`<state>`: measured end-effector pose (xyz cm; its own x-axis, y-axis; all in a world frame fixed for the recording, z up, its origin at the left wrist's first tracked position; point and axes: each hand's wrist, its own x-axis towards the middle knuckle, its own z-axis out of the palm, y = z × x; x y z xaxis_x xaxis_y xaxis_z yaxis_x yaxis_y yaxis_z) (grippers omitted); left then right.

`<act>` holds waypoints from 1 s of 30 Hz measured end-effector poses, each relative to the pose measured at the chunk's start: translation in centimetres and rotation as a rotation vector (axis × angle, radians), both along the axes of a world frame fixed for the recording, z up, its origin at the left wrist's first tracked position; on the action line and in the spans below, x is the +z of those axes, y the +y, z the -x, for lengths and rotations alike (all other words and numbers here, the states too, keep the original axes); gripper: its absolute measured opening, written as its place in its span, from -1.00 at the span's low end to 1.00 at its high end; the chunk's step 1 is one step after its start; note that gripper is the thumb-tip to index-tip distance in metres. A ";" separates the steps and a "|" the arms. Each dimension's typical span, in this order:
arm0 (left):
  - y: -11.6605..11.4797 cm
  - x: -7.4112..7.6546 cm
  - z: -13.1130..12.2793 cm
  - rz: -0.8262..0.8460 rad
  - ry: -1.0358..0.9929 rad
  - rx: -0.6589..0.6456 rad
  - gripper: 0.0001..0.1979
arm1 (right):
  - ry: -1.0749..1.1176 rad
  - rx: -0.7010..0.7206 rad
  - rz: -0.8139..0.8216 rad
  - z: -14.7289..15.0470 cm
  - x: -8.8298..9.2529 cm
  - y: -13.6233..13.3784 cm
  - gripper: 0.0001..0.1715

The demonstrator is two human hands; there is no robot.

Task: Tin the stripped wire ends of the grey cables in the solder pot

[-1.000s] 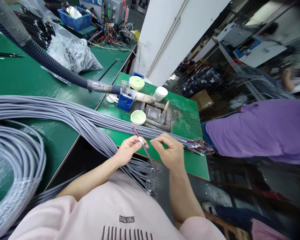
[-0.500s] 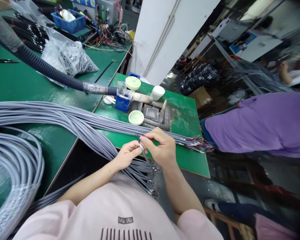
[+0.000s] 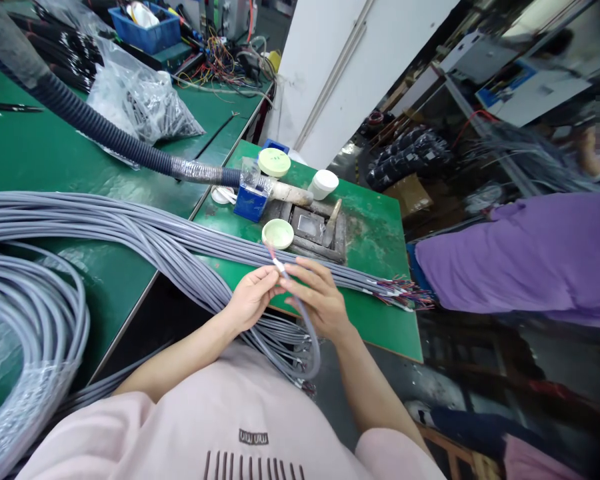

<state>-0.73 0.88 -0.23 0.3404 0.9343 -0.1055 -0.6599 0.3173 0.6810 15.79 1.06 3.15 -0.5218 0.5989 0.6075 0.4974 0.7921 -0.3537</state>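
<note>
A grey cable (image 3: 309, 322) loops up in front of my chest. Its end carries a white band (image 3: 279, 265) and thin bare-looking wires in red and other colours (image 3: 271, 251). My left hand (image 3: 253, 297) pinches this cable just below the band. Close against the cable on the other side is my right hand (image 3: 321, 300), fingers stretched and apart; whether the fingertips touch the cable is hard to see. Behind both hands runs a thick bundle of grey cables (image 3: 220, 247) across the green board, ending in stripped coloured wires (image 3: 405, 293) at the right.
A small square metal pot (image 3: 310, 227) in a dark frame sits behind the bundle, near a pale green dish (image 3: 278, 235), a white jar (image 3: 324, 184) and a ribbed hose (image 3: 125, 143). Coiled cables (image 3: 40, 307) lie at left. A person in a purple top (image 3: 520, 260) is at right.
My right hand's fingers have loosened from a pinch and spread. The cable end has come into view above my left hand, its coloured wires showing, and the cable loop has swung right.
</note>
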 end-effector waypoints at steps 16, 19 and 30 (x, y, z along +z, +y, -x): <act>1.7 -5.0 3.8 -0.946 1.102 0.775 -0.88 | 0.025 -0.457 0.027 0.7 0.9 10.3 -0.70; 1.7 -5.0 3.8 -0.932 1.104 0.779 -0.88 | -0.017 -0.437 0.039 1.2 0.4 11.0 -0.70; 1.7 -4.5 3.8 -0.945 1.095 0.784 -0.90 | -0.198 -0.423 0.044 2.2 -0.8 12.2 -0.75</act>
